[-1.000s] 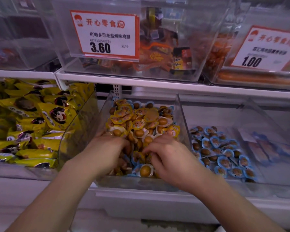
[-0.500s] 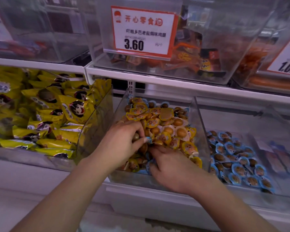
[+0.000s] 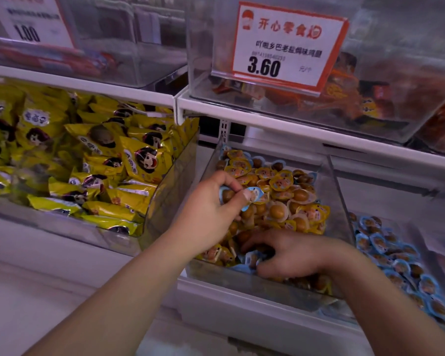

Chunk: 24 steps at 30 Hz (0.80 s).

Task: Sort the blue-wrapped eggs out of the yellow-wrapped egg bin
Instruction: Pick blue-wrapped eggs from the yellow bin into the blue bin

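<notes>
Nearest the onlooker, the right hand (image 3: pixel 290 255) lies low at the front of the clear bin (image 3: pixel 341 201), fingers curled down into a cluster of blue-wrapped eggs (image 3: pixel 251 260) against the front wall; it appears to be gathering them, though whether any is firmly gripped cannot be told.

Above and just behind, the left hand (image 3: pixel 211 201) is raised over the pile and pinches 2 blue eggs (image 3: pixel 252 197) between thumb and fingers, held clear of the heap, presumably so they can be carried out.

The yellow-wrapped eggs (image 3: pixel 280 191) fill the rest of the bin. A few blue rims show at its back edge, so sorting is judged unfinished.

To the right, the neighbouring tray (image 3: pixel 437 255) holds only blue eggs, the likely destination. To the left sit yellow snack packets (image 3: pixel 100 155).

On the shelf above hangs a price tag (image 3: pixel 288 47) reading 3.60.
</notes>
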{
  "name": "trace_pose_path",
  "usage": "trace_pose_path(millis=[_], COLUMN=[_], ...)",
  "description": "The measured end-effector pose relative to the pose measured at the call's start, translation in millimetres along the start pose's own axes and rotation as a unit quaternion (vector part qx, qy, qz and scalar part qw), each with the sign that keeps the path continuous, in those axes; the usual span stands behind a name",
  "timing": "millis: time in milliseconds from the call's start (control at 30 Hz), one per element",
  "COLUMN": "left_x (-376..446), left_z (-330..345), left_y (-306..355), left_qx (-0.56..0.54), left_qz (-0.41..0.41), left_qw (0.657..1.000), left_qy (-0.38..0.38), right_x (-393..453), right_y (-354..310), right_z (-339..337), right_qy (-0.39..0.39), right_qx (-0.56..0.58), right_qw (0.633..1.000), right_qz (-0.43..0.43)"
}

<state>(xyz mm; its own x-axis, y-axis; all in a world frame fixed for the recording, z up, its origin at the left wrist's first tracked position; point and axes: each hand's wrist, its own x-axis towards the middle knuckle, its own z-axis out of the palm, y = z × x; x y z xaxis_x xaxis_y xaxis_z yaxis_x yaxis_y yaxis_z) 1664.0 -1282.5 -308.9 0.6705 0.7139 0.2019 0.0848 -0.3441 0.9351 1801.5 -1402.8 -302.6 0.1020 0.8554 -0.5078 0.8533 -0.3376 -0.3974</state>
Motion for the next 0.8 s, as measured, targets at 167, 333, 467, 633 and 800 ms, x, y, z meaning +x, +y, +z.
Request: trace_pose_path(millis=[167,333,467,633,800], left_x=[-5,-5,-3,1,2], left_z=[10,14,18,19,23], left_y=[-5,0,3,2,-3], left_qx=[-0.017,-0.108,-0.176,-0.208,-0.086], left_qz=[-0.051,-0.094,-0.1,-0.091,-0.05], left_qw=[0.998,0.99,0.978,0.971,0.989], left_qy=[-0.017,0.016,0.048,0.079,0.105], right_x=[5,15,11,1,-11], right_y=[1,-4,-7,-3,13], right_z=[-1,16,18,-1,-21], right_qy=[-0.006,0.085,0.14,0.319,0.407], right_qx=[0.024,0.093,0.188,0.309,0.422], right_qw=[1.0,0.992,0.97,0.895,0.809], right_qz=[-0.012,-0.032,-0.059,-0.044,0.019])
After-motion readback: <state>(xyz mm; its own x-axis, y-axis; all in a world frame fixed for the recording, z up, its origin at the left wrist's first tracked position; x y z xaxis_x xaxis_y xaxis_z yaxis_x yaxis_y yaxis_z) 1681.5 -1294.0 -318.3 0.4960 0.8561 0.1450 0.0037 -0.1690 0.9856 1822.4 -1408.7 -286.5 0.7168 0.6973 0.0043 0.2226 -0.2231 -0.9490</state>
